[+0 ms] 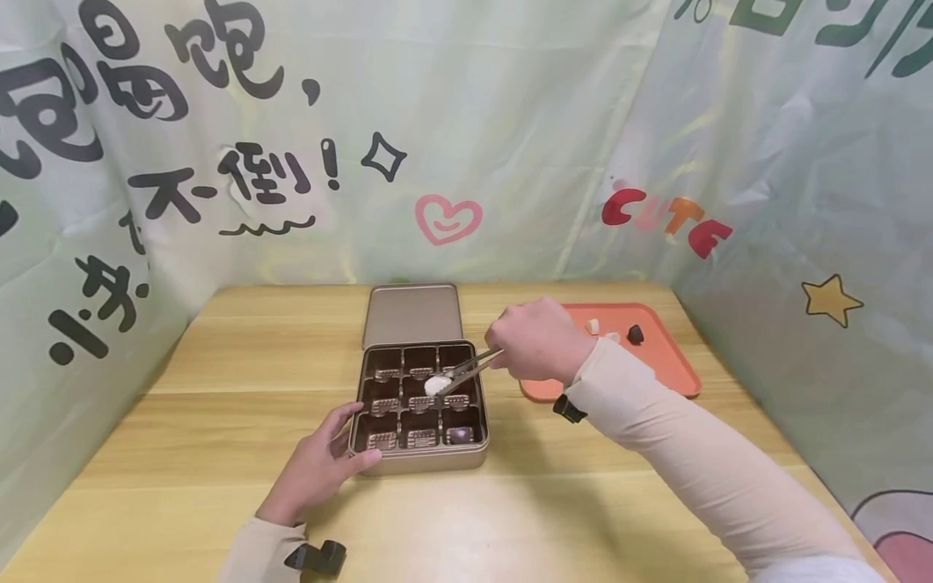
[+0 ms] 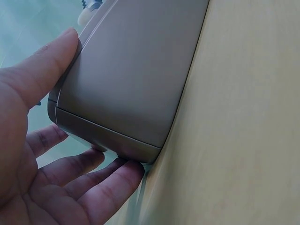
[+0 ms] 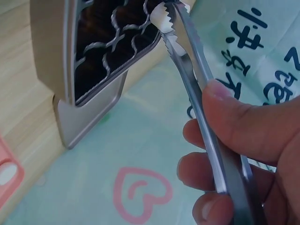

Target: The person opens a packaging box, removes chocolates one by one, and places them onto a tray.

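Note:
A bronze-coloured tin box (image 1: 430,463) holds a dark brown insert with several compartments. My left hand (image 1: 317,465) grips its front left corner; in the left wrist view the thumb lies on the rim and the fingers touch the side wall. My right hand (image 1: 543,340) holds metal tongs (image 3: 213,145) with toothed tips. Pinched in those tips is a small white piece (image 1: 437,385), over the middle of the insert. A purple, shiny piece (image 1: 462,436) sits in the front right compartment.
The box's hinged lid (image 1: 413,316) lies folded back behind it. At the right is an orange tray (image 1: 670,356), partly hidden by my right hand and sleeve, with a dark piece (image 1: 636,334) and pale pieces (image 1: 593,326). A printed cloth (image 1: 510,121) hangs behind the wooden table (image 1: 219,405).

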`<action>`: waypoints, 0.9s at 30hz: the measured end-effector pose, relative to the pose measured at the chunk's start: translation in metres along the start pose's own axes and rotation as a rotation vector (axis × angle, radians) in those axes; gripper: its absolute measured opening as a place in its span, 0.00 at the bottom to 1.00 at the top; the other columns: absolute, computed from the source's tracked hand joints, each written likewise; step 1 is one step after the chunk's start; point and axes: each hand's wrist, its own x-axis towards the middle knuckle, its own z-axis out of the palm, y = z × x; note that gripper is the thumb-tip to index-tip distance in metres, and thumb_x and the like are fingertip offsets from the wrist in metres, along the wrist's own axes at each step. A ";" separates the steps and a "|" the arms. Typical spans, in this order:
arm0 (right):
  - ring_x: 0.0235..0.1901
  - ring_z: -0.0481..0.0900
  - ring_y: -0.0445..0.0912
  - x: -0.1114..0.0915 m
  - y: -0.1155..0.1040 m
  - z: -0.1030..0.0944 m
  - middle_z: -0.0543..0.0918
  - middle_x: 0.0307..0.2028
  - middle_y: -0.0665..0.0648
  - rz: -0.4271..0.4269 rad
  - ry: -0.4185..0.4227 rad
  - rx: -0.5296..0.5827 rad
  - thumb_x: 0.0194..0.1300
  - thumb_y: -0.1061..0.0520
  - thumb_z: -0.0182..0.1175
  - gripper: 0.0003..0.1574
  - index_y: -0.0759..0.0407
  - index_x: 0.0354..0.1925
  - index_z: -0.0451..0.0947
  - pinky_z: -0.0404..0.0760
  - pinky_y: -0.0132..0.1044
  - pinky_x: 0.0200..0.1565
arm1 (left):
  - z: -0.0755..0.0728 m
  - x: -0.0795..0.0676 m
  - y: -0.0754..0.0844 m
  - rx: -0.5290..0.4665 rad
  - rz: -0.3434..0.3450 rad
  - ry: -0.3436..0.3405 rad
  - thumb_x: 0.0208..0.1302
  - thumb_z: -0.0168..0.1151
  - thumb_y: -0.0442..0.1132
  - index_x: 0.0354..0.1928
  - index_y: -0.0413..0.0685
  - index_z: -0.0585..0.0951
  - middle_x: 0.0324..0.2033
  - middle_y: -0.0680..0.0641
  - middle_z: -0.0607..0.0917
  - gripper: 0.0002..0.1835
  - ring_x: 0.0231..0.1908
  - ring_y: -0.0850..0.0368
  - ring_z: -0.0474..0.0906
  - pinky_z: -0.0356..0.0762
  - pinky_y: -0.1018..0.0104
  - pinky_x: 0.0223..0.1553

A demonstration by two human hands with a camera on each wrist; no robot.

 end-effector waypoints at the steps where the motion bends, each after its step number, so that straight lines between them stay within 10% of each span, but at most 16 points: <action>1: 0.17 0.72 0.40 -0.001 0.003 0.001 0.77 0.20 0.42 0.003 0.004 0.005 0.55 0.41 0.70 0.12 0.41 0.22 0.80 0.68 0.39 0.12 | 0.000 0.000 0.000 0.001 -0.001 0.000 0.56 0.71 0.53 0.71 0.51 0.60 0.67 0.30 0.64 0.44 0.62 0.33 0.66 0.69 0.45 0.60; 27: 0.19 0.72 0.43 -0.020 0.075 0.039 0.76 0.18 0.44 0.251 -0.050 0.183 0.58 0.51 0.70 0.11 0.45 0.21 0.81 0.71 0.38 0.18 | -0.001 0.001 0.000 0.010 -0.001 -0.003 0.56 0.71 0.53 0.71 0.51 0.60 0.69 0.31 0.60 0.44 0.62 0.31 0.66 0.70 0.44 0.59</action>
